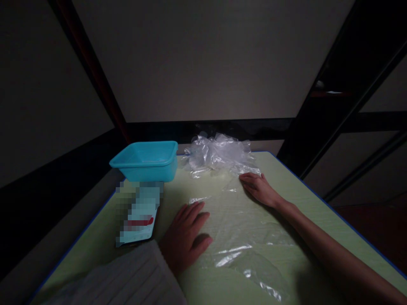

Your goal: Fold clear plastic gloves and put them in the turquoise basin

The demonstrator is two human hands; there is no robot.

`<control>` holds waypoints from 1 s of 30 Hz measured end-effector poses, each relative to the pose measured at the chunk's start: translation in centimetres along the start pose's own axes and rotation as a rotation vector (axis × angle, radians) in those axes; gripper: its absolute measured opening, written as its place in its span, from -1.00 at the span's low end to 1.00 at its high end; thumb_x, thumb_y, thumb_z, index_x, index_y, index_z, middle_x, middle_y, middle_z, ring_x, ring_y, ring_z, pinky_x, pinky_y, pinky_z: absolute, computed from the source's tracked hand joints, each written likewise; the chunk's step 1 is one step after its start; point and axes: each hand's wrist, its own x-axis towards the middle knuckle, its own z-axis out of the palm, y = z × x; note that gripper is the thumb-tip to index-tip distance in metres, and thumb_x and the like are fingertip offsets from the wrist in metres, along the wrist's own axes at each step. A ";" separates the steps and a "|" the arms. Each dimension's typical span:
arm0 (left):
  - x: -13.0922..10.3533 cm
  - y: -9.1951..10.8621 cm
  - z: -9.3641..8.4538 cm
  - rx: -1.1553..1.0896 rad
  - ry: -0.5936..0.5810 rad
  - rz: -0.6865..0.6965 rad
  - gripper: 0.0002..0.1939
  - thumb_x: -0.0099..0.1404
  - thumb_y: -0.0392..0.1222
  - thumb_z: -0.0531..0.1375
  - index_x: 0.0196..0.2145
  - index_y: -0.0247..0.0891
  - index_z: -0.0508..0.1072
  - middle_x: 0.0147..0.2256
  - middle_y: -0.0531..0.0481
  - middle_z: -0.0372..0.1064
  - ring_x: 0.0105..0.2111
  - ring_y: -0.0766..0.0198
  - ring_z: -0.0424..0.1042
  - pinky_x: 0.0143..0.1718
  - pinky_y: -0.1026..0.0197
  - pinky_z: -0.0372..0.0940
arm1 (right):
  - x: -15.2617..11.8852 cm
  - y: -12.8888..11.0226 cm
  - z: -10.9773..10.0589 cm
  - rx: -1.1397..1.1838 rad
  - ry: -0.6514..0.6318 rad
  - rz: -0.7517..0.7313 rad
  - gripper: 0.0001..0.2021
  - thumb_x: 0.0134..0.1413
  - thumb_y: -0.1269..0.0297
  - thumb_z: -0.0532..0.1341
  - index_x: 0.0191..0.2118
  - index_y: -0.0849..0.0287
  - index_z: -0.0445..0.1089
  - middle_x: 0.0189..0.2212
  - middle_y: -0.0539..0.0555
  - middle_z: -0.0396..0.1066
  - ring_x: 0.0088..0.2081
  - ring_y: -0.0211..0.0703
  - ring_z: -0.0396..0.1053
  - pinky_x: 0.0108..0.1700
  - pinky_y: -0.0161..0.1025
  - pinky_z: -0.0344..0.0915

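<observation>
A thin, clear plastic piece (235,233), a bag or film by its look, lies spread and wrinkled on the pale green table (197,288). My left hand (187,233) rests at its left side, palm down with the fingers apart, holding nothing. Farther out, my right hand (259,186) lies flat by the far right part of the plastic, its fingers stretched out. Just beyond those fingertips sits a crumpled heap of clear plastic (221,154). Whether its pieces are bags or gloves I cannot tell.
A blue plastic basin (149,171) stands at the table's far left corner. Nearer, left of my left hand, lies a phone (141,216) with a lit, blurred screen. A pale panel wall (206,63) rises behind the table, whose edge has blue trim.
</observation>
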 end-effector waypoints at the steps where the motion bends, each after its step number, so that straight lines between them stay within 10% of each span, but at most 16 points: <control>1: 0.0 0.0 0.0 -0.003 0.003 0.001 -0.59 0.23 -0.18 0.11 0.03 -0.32 0.31 0.16 -0.25 0.13 0.17 -0.01 0.09 0.16 -0.16 0.00 | 0.0 0.0 0.0 0.000 -0.001 -0.003 -0.63 0.08 0.39 0.00 -0.03 0.17 0.39 0.03 0.26 0.32 0.08 0.19 0.22 0.10 0.37 -0.09; 15: 0.1 0.1 -0.1 -0.013 -0.031 -0.021 -0.58 0.21 -0.20 0.12 0.04 -0.30 0.31 0.16 -0.23 0.13 0.17 -0.01 0.08 0.17 -0.17 -0.01 | -0.2 -0.7 -0.2 0.020 -0.066 -0.012 -0.58 0.04 0.45 -0.01 0.01 0.12 0.36 0.05 0.20 0.30 0.13 0.19 0.15 0.10 0.42 -0.18; 30: -0.2 0.1 0.1 -0.027 0.029 -0.002 -0.60 0.21 -0.23 0.10 0.03 -0.27 0.30 0.15 -0.20 0.16 0.16 0.01 0.10 0.17 -0.14 0.02 | -0.2 -2.4 -0.7 0.771 0.387 0.003 -0.66 -0.16 0.00 0.30 -0.33 0.16 0.40 -0.28 0.11 0.38 -0.36 -0.13 0.38 -0.26 -0.11 0.39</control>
